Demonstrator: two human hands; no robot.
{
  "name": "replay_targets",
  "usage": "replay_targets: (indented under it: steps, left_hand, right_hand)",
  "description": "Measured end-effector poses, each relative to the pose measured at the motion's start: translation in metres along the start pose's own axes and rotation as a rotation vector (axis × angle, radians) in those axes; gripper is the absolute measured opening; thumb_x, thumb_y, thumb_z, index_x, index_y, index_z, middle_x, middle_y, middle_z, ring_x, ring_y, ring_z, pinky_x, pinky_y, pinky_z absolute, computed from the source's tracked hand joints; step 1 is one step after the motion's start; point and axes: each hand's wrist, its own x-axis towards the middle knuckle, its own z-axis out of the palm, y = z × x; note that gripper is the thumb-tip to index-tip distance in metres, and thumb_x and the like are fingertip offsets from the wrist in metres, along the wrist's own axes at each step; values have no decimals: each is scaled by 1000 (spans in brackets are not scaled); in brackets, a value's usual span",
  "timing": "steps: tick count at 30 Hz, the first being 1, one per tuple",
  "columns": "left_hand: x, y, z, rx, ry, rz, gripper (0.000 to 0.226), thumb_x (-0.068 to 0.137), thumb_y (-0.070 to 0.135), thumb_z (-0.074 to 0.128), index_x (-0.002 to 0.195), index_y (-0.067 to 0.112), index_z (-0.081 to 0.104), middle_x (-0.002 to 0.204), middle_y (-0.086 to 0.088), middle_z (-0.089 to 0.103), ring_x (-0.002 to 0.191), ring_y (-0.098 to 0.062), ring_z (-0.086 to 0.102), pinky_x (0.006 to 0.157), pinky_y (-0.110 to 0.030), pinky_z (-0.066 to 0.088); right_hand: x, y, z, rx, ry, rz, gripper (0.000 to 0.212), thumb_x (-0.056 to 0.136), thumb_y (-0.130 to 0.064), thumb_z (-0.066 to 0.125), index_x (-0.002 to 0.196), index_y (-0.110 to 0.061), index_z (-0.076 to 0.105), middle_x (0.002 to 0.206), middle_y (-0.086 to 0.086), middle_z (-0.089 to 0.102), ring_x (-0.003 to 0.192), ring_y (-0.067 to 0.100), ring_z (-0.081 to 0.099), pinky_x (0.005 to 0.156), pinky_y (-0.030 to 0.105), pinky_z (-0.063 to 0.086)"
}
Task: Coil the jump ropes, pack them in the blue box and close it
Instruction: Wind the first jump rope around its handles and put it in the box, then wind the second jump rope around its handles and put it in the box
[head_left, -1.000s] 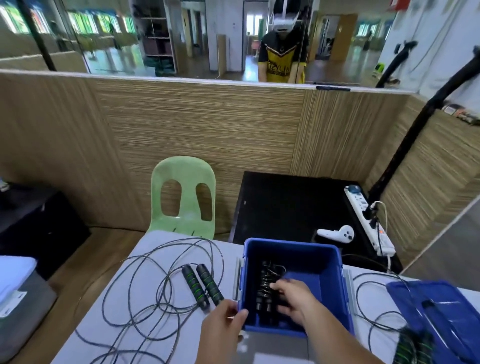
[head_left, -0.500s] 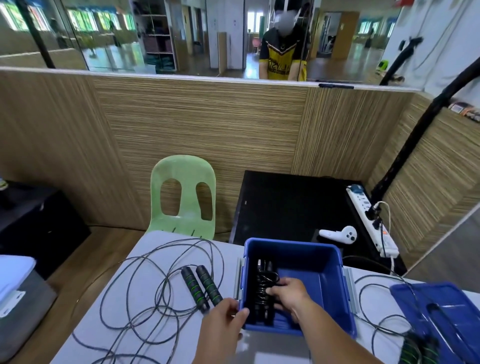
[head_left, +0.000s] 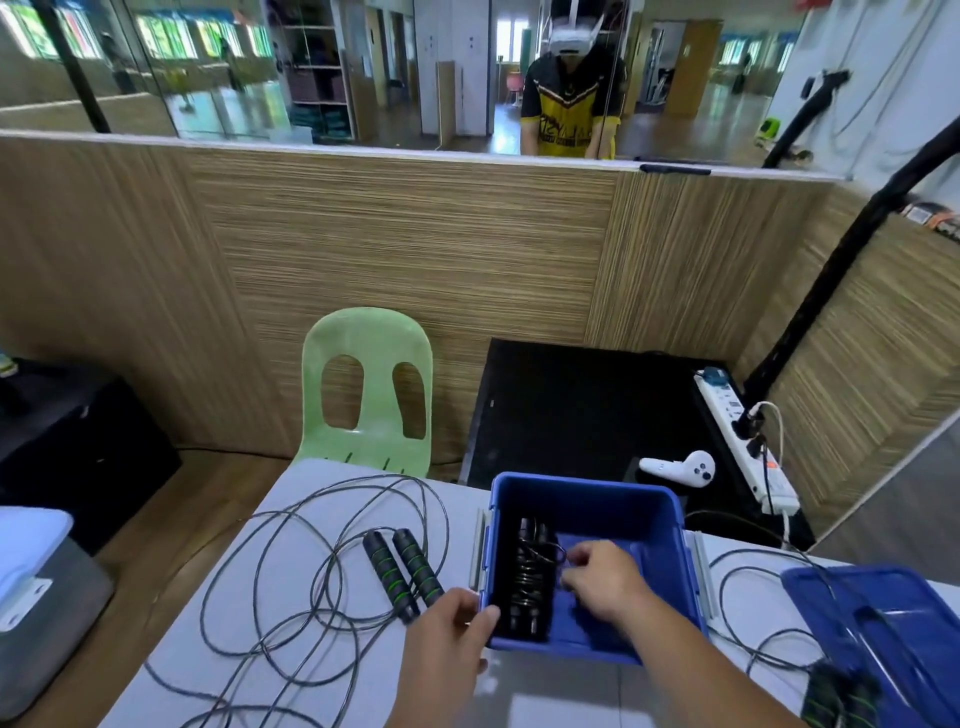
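The blue box (head_left: 587, 501) stands open on the white table (head_left: 291, 525). A coiled jump rope (head_left: 530, 577) with black handles lies along its left inner wall. My right hand (head_left: 602, 579) is inside the box, and its curled fingertips pinch the cord of that coil. My left hand (head_left: 452, 639) grips the box's near left corner, thumb over the rim. An uncoiled jump rope (head_left: 311, 587) sprawls to the left, with its two black-and-green handles (head_left: 402, 569) side by side. Another loose rope (head_left: 743, 613) lies to the right, its handles (head_left: 836, 699) at the bottom right. The blue lid (head_left: 883, 623) lies right of the box.
A green plastic chair (head_left: 369, 384) stands behind the table. On a black side table (head_left: 571, 410) at the back right lie a white controller (head_left: 680, 467) and a power strip (head_left: 743, 436). A wooden partition runs behind it, and a grey bin (head_left: 36, 597) sits at the left.
My right hand has drawn back a little to the right of the coil inside the box. My left hand has stayed on the box corner. The view has tilted slightly.
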Motion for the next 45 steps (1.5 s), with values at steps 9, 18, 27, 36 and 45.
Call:
replay_targets:
  steps: [9,18,27,36,45]
  left_hand:
    - [-2,-4,-1,-38,-2,2,11,93,19,74,84,16,69,70,-2,69,65,-12,62,66,-38,65]
    - [5,-6,5,-27,-2,39,10,95,19,73,86,13,71,70,-5,68,69,-17,65,64,-40,65]
    - [18,12,5,-10,-12,12,10,95,19,72,86,16,76,74,-7,74,74,-23,74,61,-40,65]
    - [11,12,8,-69,10,-61,22,96,31,71,84,13,77,70,-7,73,78,-28,74,66,-46,66]
    - [-34,6,12,-167,-49,-148,29,92,40,73,91,11,76,84,-11,76,73,-21,73,63,-31,60]
  right_hand:
    - [-113,58,-64,-155,526,-280,56,78,-17,83,130,-25,62,133,-9,55,125,16,51,102,26,37]
    - [-125,107,-43,44,435,-127,97,76,-44,83,156,-16,36,157,3,40,142,13,37,112,13,25]
    - [-121,101,-37,182,399,-50,90,85,-40,78,160,-22,31,157,-6,45,142,17,45,115,42,41]
    - [-129,96,-33,302,416,-58,86,85,-34,80,157,-22,36,145,-9,56,130,12,54,110,44,49]
    - [-158,97,-21,324,449,-17,72,88,-35,77,151,-31,43,133,-15,57,120,16,58,101,43,53]
